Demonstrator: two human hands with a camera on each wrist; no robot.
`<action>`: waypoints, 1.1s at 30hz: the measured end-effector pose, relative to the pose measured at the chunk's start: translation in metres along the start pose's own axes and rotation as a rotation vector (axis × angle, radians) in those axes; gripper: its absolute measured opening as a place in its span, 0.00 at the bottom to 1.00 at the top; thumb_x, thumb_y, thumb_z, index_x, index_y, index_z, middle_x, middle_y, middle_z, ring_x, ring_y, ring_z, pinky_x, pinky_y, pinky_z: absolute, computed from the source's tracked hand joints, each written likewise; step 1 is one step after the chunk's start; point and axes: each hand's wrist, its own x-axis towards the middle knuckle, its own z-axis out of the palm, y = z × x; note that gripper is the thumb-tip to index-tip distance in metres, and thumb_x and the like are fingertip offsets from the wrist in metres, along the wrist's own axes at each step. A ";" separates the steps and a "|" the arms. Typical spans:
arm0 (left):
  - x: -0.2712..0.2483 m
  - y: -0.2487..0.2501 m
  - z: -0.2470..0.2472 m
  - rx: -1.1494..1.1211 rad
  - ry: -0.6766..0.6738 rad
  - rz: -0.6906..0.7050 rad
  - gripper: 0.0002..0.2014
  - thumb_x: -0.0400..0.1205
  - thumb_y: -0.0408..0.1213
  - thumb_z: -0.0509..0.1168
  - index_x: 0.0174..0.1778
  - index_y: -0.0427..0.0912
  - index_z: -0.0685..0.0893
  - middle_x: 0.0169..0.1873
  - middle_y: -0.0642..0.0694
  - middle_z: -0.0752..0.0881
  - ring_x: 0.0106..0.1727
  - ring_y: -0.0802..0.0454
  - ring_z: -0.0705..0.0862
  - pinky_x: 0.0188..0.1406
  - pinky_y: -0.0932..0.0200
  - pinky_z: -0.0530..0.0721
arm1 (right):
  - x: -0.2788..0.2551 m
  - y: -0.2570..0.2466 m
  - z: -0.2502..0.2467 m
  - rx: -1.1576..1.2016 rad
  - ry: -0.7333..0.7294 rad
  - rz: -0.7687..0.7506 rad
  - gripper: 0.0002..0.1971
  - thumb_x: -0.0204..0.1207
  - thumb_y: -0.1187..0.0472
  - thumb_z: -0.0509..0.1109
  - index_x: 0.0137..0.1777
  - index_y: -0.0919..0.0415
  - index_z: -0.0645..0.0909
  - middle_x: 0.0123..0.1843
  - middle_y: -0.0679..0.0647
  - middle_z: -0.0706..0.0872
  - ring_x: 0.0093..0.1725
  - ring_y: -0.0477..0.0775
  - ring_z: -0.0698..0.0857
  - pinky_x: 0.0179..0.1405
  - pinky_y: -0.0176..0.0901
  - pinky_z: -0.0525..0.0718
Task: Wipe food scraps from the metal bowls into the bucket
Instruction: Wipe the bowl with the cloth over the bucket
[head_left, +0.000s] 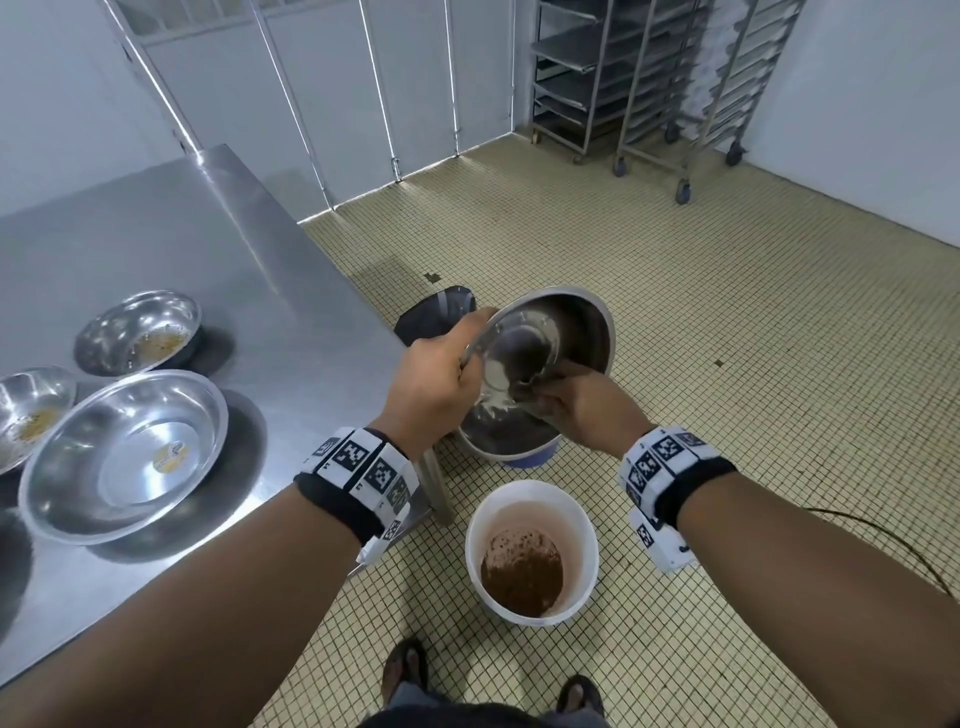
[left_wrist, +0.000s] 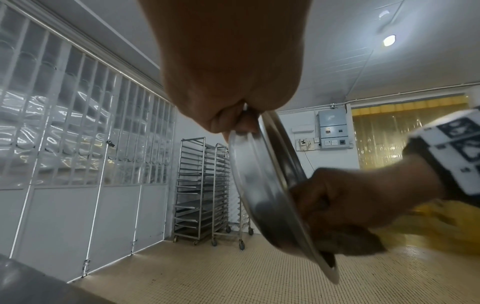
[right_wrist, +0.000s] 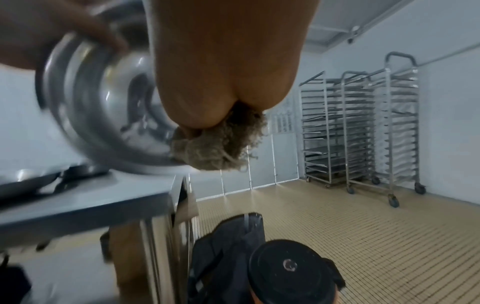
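Note:
My left hand (head_left: 441, 379) grips the rim of a small metal bowl (head_left: 519, 338) and holds it tilted on edge over a large steel basin (head_left: 587, 322) on the floor. My right hand (head_left: 576, 405) clutches a beige fibrous scrubbing wad (right_wrist: 221, 148) and presses it against the lower inside of the bowl (right_wrist: 103, 102). The left wrist view shows the bowl (left_wrist: 262, 185) side-on, with my right hand (left_wrist: 350, 205) behind its rim. A white bucket (head_left: 530, 512) with brown scraps at its bottom stands on the floor nearer my feet.
The steel table (head_left: 234, 249) on my left carries two bowls with scraps (head_left: 140, 332) (head_left: 31, 410) and a bigger clean bowl (head_left: 124, 457). A black-lined bin (head_left: 436, 317) sits past the table corner. Wheeled tray racks (head_left: 649, 78) line the far wall across the tiled floor.

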 end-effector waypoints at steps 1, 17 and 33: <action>0.001 0.001 0.000 0.006 0.007 0.001 0.22 0.86 0.30 0.61 0.77 0.43 0.80 0.22 0.61 0.72 0.26 0.69 0.78 0.24 0.76 0.67 | -0.002 0.004 0.009 -0.044 0.020 -0.035 0.15 0.86 0.44 0.66 0.66 0.43 0.89 0.65 0.50 0.86 0.58 0.55 0.87 0.60 0.52 0.87; -0.005 -0.015 0.003 0.048 0.010 -0.112 0.21 0.87 0.30 0.62 0.75 0.49 0.80 0.24 0.58 0.77 0.22 0.61 0.77 0.22 0.72 0.69 | -0.009 -0.008 -0.010 -0.043 0.282 0.014 0.16 0.88 0.57 0.60 0.56 0.66 0.86 0.53 0.56 0.83 0.40 0.47 0.78 0.45 0.51 0.89; -0.015 -0.012 -0.006 -0.184 0.082 -0.268 0.18 0.90 0.36 0.60 0.75 0.55 0.81 0.43 0.49 0.92 0.36 0.49 0.91 0.34 0.47 0.92 | -0.016 -0.012 0.032 -0.101 0.198 0.053 0.10 0.89 0.54 0.63 0.59 0.56 0.85 0.55 0.49 0.82 0.44 0.44 0.82 0.45 0.39 0.87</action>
